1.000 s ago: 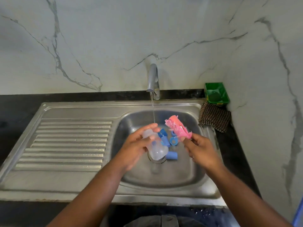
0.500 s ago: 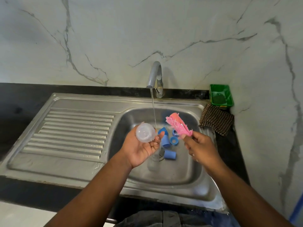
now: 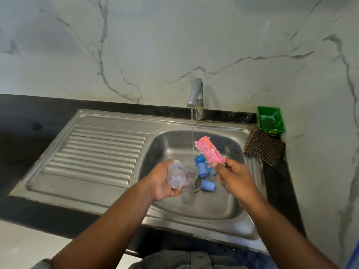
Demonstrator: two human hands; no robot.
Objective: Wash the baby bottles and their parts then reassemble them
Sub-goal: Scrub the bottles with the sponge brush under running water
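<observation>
Baby bottle (image 3: 175, 176), clear with a small blue print, lies on its side in the left hand (image 3: 161, 183), whose fingers curl under and round it. It is over the left part of the sink basin (image 3: 223, 208), just left of the water stream (image 3: 192, 136) falling from the tap (image 3: 196, 94). The right hand (image 3: 233, 175) pinches the lower end of a frayed pink sponge brush (image 3: 207, 152), its head raised beside the stream. I cannot tell which end of the bottle is the mouth. The step looks like scrubbing the inside, so the mouth should be turned toward the brush and both wetted under the stream. The brush should then be twisted down to the base and round the shoulder. Wet plastic is probably slick, so a firm wrap low over the basin seems wise. The blue caps (image 3: 203, 169) and clear parts (image 3: 191, 176) by the drain wait their turn, and the ribbed drainboard (image 3: 97, 152) would keep rinsed pieces apart.
</observation>
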